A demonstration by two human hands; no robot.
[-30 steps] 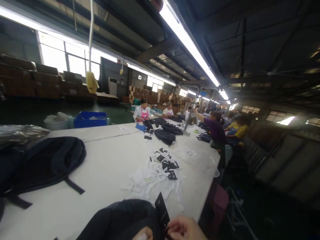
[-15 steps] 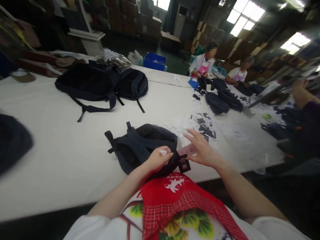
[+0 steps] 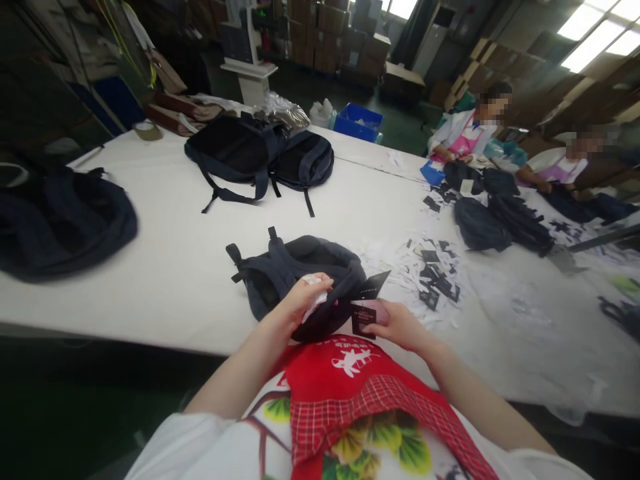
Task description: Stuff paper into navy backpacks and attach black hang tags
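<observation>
A dark navy backpack (image 3: 280,267) lies on the white table in front of me, its straps facing up. My left hand (image 3: 311,297) rests over the bag's near side, its fingers closed round a crumpled white piece (image 3: 315,305). Just right of the bag, my right hand (image 3: 395,323) pinches black and pinkish tags (image 3: 364,319) between thumb and fingers. Another black tag (image 3: 376,285) sticks up above them, beside the bag's edge.
Loose black and white tags (image 3: 436,277) are scattered right of the bag. More backpacks (image 3: 230,150) lie at the back, another (image 3: 75,220) at the left. A blue bin (image 3: 358,123) stands beyond the far edge. Two people in pink aprons handle dark bags (image 3: 485,220) at the right.
The view has swung left, bringing more of the left backpack into sight. My right fingers have closed in on the tags, and a black tag now stands raised.
</observation>
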